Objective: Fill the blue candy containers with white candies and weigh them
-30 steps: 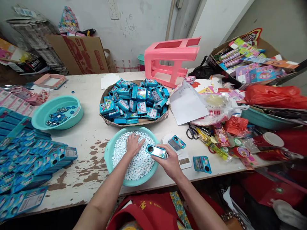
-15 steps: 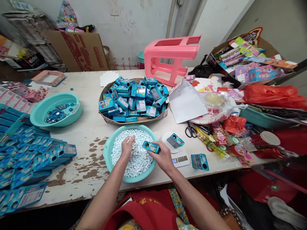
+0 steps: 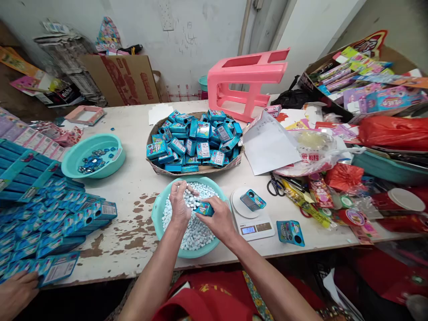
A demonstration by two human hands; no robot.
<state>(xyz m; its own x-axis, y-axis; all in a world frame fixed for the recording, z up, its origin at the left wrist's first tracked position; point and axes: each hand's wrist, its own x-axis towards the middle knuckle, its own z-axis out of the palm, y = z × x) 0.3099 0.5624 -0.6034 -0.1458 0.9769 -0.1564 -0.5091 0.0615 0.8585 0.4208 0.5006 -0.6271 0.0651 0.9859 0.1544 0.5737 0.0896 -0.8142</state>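
Note:
My right hand grips a small blue box over a turquoise basin of white candies. Cupped beside the box, my left hand holds some white candies between its palm and fingers, close to the box's end. A digital scale stands right of the basin with a blue box on its round plate. Another blue box lies right of the scale. Behind the basin, a cardboard tray is heaped with blue boxes.
Stacked blue boxes fill the left side, where another person's hand touches them. A smaller turquoise basin holds shiny pieces. A pink stool, paper, scissors and packets lie behind and right.
My left hand has come up with candies and moved against the blue box, which has shifted left and tilted. Another person's hand has appeared at the lower left. The view has shifted slightly.

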